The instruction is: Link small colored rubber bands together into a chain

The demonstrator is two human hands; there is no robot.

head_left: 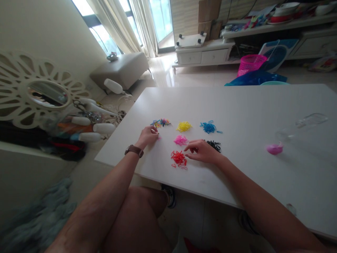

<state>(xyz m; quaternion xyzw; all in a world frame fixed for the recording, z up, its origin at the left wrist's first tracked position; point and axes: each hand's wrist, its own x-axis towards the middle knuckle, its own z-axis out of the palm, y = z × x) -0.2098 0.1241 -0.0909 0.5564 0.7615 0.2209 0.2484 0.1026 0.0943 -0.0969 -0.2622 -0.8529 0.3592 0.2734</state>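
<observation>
Here at the counter [250, 105]: white and wide, with six small heaps of tiny elastic bands lying between and just beyond the two grips; the person's bare knees [137, 218] show below its near edge.
left grip [149, 136]: resting on the counter with the fingers curled in and the tips drawn together; a dark speck sits at the fingertips, too small to tell whether a band is pinched there.
watch [134, 150]: brown strap on the wrist just behind the left grip.
mixed heap [161, 122]: bands of many colours, just beyond the left grip's fingertips; close, though contact cannot be told.
right grip [202, 151]: palm down, fingers loosely bent and apart, closed on nothing; the tips touch the counter.
pink heap [180, 140]: just ahead of the right grip's fingertips, between the two grips.
red heap [179, 158]: just beside the right grip's thumb, on the side nearer the person and near the counter's edge.
black heap [214, 144]: right against the far side of the right grip's knuckles, partly hidden by them.
yellow heap [183, 126]: beyond the pink heap, farther out from both grips, between the mixed heap and the blue one.
blue heap [209, 127]: beyond the right grip, past the black heap, with a few stray bands at its outer side.
pink round thing [274, 148]: well off to the right grip's outer side; blurred, its kind unclear.
clear plastic piece [305, 124]: farther out again, beyond the pink round thing, lying flat on the counter.
</observation>
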